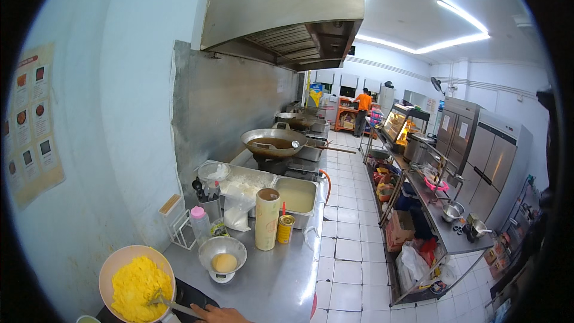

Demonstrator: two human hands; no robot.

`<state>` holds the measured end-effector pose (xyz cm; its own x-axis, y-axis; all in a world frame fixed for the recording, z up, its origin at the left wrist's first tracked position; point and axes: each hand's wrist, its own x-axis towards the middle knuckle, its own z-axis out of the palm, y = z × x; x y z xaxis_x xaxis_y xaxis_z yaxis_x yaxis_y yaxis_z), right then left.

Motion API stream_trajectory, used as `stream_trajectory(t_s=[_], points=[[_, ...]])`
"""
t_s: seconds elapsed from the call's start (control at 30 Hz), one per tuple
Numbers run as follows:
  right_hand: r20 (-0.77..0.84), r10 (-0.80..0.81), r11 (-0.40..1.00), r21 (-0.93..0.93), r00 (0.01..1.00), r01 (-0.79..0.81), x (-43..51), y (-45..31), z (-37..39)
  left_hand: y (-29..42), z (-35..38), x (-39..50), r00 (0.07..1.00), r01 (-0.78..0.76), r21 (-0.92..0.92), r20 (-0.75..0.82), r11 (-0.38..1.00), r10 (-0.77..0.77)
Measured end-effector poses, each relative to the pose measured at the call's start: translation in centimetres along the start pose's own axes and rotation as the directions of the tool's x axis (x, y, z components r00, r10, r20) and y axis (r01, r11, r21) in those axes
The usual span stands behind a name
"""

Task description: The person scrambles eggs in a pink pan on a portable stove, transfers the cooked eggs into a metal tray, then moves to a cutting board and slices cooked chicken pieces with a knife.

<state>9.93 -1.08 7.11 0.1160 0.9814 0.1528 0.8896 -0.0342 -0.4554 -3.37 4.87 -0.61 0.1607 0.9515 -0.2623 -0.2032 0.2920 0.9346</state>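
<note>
At the bottom edge a hand reaches in, its fingers at the handle of a grey spatula; it is probably my right hand, and how firmly it grips is cut off by the frame. The spatula's head rests in yellow scrambled egg inside a light-coloured pan at the lower left. My left hand is out of view. Right of the pan, a metal bowl holding a round pale yellow piece sits on a small white scale.
The steel counter carries a roll of plastic film, a yellow can, a pink-capped bottle and a tray of pale liquid. Beyond are a wok and range hood. A person in orange stands far back.
</note>
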Motion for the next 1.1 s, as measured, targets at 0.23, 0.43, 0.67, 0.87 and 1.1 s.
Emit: stream_trajectory(t_s=[0.23,0.43,0.67,0.87,1.1], points=[[0.175,0.045,0.977,0.199,0.984,-0.081,1.2,-2.4,1.1,1.9,-2.2,-0.7,0.993,0.097,-0.047,0.079,0.994,-0.093],[-0.138,-0.089,0.908,0.396,0.986,0.137,1.8,-1.3,0.9,2.6,-3.9,-1.1,0.981,0.169,-0.09,0.11,0.981,-0.159],[-0.058,-0.086,0.796,0.596,0.995,0.104,1.6,0.6,0.2,3.5,-5.1,-2.1,0.964,0.25,-0.122,0.123,0.961,-0.235],[0.097,-0.075,0.854,0.52,0.992,0.013,0.4,-0.2,-2.4,5.2,-5.1,-3.7,0.952,0.302,-0.175,0.114,0.937,-0.285],[-0.129,-0.13,0.851,0.495,0.983,0.177,0.0,0.2,-1.0,6.1,-5.4,-1.6,0.743,0.638,-0.539,0.617,0.55,-0.258]])
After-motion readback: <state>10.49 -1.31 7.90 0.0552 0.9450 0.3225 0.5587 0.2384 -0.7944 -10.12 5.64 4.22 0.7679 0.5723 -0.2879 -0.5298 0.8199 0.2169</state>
